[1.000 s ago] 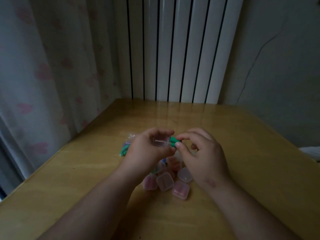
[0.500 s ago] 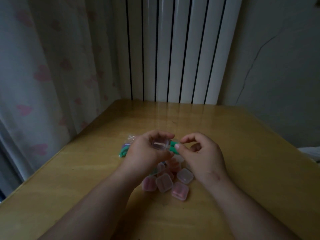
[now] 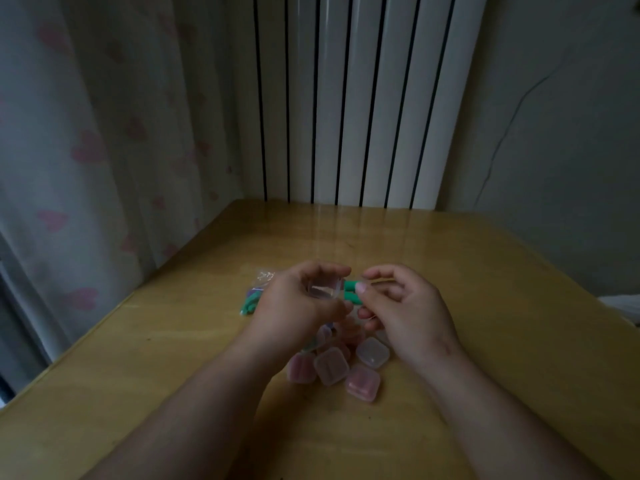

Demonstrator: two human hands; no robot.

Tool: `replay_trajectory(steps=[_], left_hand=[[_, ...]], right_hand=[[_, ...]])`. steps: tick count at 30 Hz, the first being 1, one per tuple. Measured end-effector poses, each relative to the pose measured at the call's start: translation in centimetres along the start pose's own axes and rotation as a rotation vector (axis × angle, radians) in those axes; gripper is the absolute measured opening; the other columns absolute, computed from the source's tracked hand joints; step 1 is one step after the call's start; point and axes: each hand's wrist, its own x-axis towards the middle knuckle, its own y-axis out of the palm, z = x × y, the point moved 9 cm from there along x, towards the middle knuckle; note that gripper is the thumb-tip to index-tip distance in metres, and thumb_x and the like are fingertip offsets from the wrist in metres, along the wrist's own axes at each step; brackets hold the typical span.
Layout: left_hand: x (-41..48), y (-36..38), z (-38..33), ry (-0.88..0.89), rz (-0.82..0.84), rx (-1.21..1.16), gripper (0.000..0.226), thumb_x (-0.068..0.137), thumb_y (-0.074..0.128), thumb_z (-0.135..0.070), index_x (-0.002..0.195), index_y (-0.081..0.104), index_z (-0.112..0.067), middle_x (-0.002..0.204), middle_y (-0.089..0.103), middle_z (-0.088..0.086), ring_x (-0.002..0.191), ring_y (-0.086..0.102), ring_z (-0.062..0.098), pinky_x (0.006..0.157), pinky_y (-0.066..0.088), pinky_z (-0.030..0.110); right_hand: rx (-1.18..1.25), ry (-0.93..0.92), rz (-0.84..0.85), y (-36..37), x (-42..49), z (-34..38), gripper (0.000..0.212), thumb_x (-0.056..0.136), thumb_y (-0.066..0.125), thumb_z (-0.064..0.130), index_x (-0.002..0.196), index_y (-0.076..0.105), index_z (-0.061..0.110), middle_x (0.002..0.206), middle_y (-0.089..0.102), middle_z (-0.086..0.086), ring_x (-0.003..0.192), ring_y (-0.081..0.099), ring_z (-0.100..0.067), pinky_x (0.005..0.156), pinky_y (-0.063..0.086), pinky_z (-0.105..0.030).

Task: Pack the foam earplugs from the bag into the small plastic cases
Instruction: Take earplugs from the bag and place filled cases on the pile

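Two green earplugs (image 3: pixel 351 291) showed side by side between the hands, where a second earlier only a sliver of green had peeked out under the right forefinger. The right hand (image 3: pixel 405 310) had loosened. Its forefinger was now arched above the plugs and, as far as I could tell, off them. Only the thumb tip pressed against their outer ends, and the other fingers hung loosely curled, holding nothing. The left hand (image 3: pixel 298 306) had barely shifted, its fingers and thumb curled round one clear plastic case (image 3: pixel 320 289), with the mouth turned towards the right thumb.

I judged that the plugs had passed from being carried to being pushed home. Their inner ends sat at the left fingertips, right at the case's edge. How far in they had gone was hidden behind the left fingers.

The plugs looked like short, blunt, matte cylinders, lying parallel and touching, and probably soft enough to squash under the thumb. The case was glossy and see-through.

Behind the left knuckles lay the bag (image 3: pixel 258 292), with green and purple plugs inside. Below both wrists sat several more cases (image 3: pixel 332 367) in a huddle on the wooden table (image 3: pixel 485 271), most of them tinted pink.
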Motion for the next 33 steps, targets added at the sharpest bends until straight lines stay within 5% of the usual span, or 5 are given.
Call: replay_trajectory(steps=[4, 7, 13, 27, 33], left_hand=[[0.0, 0.0, 0.3, -0.001, 0.02, -0.099, 0.061, 0.082, 0.072, -0.002, 0.127, 0.057, -0.039, 0.104, 0.068, 0.003, 0.083, 0.072, 0.017, 0.076, 0.062, 0.035], [0.5, 0.4, 0.8, -0.066, 0.032, -0.372, 0.027, 0.097, 0.05, -0.016, 0.121, 0.062, -0.022, 0.104, 0.07, 0.018, 0.08, 0.072, 0.031, 0.074, 0.059, 0.042], [0.6, 1.3, 1.1, -0.115, 0.113, -0.516, 0.042, 0.099, 0.027, -0.013, 0.114, 0.066, -0.007, 0.098, 0.065, 0.027, 0.079, 0.065, 0.033, 0.073, 0.056, 0.042], [-0.1, 0.8, 0.4, 0.009, 0.096, 0.023, 0.045, 0.081, 0.075, -0.018, 0.116, 0.062, -0.043, 0.104, 0.07, -0.009, 0.091, 0.069, 0.002, 0.075, 0.058, 0.022], [0.4, -1.4, 0.6, -0.066, -0.066, -0.058, 0.04, 0.077, 0.075, 0.001, 0.102, 0.067, -0.029, 0.1, 0.07, -0.004, 0.091, 0.07, 0.012, 0.078, 0.059, 0.028]], right_hand=[[0.037, 0.006, -0.045, -0.5, -0.1, -0.1, 0.014, 0.086, 0.07, 0.009, 0.081, 0.065, 0.021, 0.068, 0.071, -0.004, 0.056, 0.066, -0.014, 0.052, 0.05, -0.029], [0.081, 0.042, -0.07, -1.0, 0.0, -0.3, 0.011, 0.086, 0.068, 0.006, 0.085, 0.064, 0.016, 0.066, 0.069, -0.003, 0.053, 0.063, -0.011, 0.05, 0.051, -0.027], [0.153, 0.134, -0.068, -0.8, 0.1, -1.0, 0.01, 0.089, 0.061, 0.006, 0.084, 0.062, 0.014, 0.062, 0.064, 0.001, 0.052, 0.057, -0.013, 0.05, 0.049, -0.029], [0.178, 0.119, 0.093, 0.7, -0.4, -0.9, 0.02, 0.09, 0.063, 0.039, 0.093, 0.073, 0.021, 0.089, 0.075, -0.007, 0.082, 0.073, -0.026, 0.076, 0.059, -0.047], [-0.038, 0.109, -0.024, -1.1, 0.2, -0.9, 0.014, 0.087, 0.069, 0.031, 0.087, 0.072, 0.018, 0.05, 0.062, 0.008, 0.048, 0.057, -0.003, 0.053, 0.049, -0.024]])
